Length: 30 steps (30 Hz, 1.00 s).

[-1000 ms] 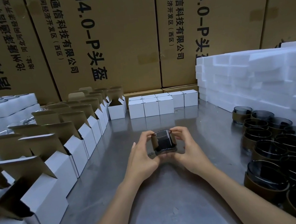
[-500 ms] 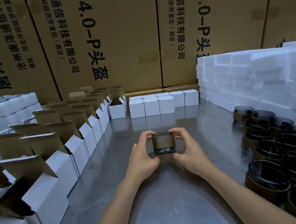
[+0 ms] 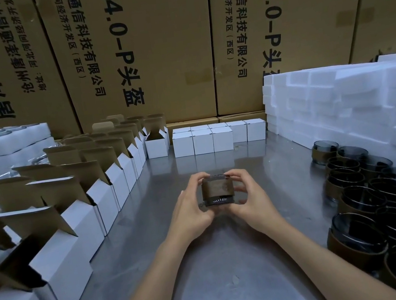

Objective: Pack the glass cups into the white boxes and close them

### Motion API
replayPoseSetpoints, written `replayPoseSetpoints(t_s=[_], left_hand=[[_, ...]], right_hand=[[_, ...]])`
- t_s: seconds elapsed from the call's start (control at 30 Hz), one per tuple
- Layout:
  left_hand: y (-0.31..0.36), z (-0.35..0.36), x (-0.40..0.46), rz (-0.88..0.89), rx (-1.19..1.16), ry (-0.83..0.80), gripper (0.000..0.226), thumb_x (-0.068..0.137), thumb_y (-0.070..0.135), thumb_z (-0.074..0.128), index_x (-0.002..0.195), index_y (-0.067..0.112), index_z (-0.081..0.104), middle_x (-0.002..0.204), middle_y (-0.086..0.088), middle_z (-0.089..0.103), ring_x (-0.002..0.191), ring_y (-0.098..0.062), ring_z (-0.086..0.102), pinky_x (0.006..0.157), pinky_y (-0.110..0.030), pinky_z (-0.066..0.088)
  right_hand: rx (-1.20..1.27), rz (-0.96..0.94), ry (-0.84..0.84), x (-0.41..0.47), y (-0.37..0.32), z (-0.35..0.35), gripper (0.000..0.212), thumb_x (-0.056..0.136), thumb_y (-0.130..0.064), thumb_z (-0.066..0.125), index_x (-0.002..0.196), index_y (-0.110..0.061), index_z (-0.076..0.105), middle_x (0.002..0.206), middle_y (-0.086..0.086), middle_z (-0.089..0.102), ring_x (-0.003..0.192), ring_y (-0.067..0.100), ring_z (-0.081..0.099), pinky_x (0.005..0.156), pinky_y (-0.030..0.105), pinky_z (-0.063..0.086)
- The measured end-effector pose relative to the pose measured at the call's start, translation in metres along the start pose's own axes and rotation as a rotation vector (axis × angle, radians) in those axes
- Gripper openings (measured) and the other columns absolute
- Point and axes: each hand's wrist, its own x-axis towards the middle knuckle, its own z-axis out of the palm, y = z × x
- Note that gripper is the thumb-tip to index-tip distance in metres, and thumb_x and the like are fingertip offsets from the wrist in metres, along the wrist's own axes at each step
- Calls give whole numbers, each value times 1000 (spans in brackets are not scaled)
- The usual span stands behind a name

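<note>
A dark glass cup (image 3: 218,190) with a brown paper sleeve around it is held upright just above the steel table (image 3: 210,276), in the middle of the view. My left hand (image 3: 192,206) grips its left side and my right hand (image 3: 251,197) grips its right side. Open white boxes (image 3: 102,202) with raised brown flaps run in a row along the left. Several closed white boxes (image 3: 203,140) stand at the back centre. More sleeved glass cups (image 3: 377,189) are grouped at the right.
White foam blocks (image 3: 339,108) are stacked at the back right. Foam trays (image 3: 3,143) holding glassware sit at the far left. Tall brown cartons (image 3: 151,49) wall off the back.
The cup has been turned in my hands from tilted, with its opening toward me, to upright with the brown sleeve facing me. Both hands stay in the same spot.
</note>
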Motion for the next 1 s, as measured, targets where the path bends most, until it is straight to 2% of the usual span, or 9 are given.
replayPoseSetpoints(t_s=[0.07, 0.13, 0.23, 0.33, 0.5, 0.67, 0.87, 0.93, 1.0], left_hand=[[0, 1, 0, 82, 34, 30, 65, 68, 18, 80, 121, 34, 47, 118, 20, 53, 110, -6, 53, 90, -18, 44], [1, 0, 0, 81, 48, 42, 65, 66, 18, 81, 117, 40, 46, 115, 22, 53, 107, -1, 53, 87, -18, 46], [2, 1, 0, 41, 21, 5, 60, 69, 12, 75, 112, 41, 44, 112, 20, 54, 103, 0, 56, 84, -28, 51], [2, 1, -2, -8, -52, -62, 56, 68, 6, 64, 112, 36, 45, 111, 14, 55, 99, -11, 61, 84, -37, 53], [2, 1, -2, -90, -114, -146, 53, 66, 0, 52, 110, 29, 44, 109, 8, 55, 93, -16, 59, 79, -38, 53], [0, 2, -1, -92, -107, -132, 53, 70, -15, 40, 108, 21, 45, 111, 3, 55, 94, -19, 59, 80, -34, 51], [0, 1, 0, -83, -80, -62, 49, 70, -17, 33, 101, 18, 47, 110, -1, 56, 90, -26, 58, 78, -40, 50], [1, 1, 0, -66, -58, -40, 48, 70, -16, 33, 97, 21, 46, 109, -2, 56, 91, -24, 55, 81, -39, 48], [0, 1, 0, -55, -32, -25, 45, 73, -15, 34, 96, 21, 47, 107, -3, 56, 95, -22, 52, 85, -35, 45]], right_hand=[[-31, -17, 28, -1, 1, 1, 61, 68, -7, 79, 106, -43, 47, 116, -15, 55, 104, -1, 57, 87, 27, 49], [-59, -32, 46, -2, 1, 2, 63, 67, -9, 80, 105, -46, 47, 115, -21, 50, 103, 1, 58, 85, 33, 52], [-182, -65, 45, -3, 2, 2, 64, 70, -9, 75, 106, -51, 43, 113, -28, 42, 103, 3, 56, 81, 40, 54], [-271, -62, 28, -2, 3, 3, 61, 71, -9, 71, 106, -49, 40, 115, -22, 38, 97, 12, 57, 74, 45, 54], [-268, -30, -22, -3, 2, 4, 60, 70, -11, 69, 101, -51, 37, 111, -18, 35, 94, 15, 56, 73, 48, 53], [-238, 2, -67, -4, 1, 4, 62, 68, -12, 67, 101, -54, 35, 114, -18, 34, 96, 11, 53, 74, 46, 54], [-151, 46, -127, -5, -3, 3, 56, 65, -24, 70, 103, -45, 34, 109, -17, 53, 93, 15, 62, 79, 46, 53], [-184, 46, -137, -6, -4, 4, 55, 67, -27, 71, 101, -44, 32, 106, -21, 54, 93, 14, 62, 79, 44, 53], [-256, 27, -148, -6, -4, 4, 56, 70, -30, 72, 101, -45, 28, 107, -18, 55, 98, 16, 61, 80, 43, 52]])
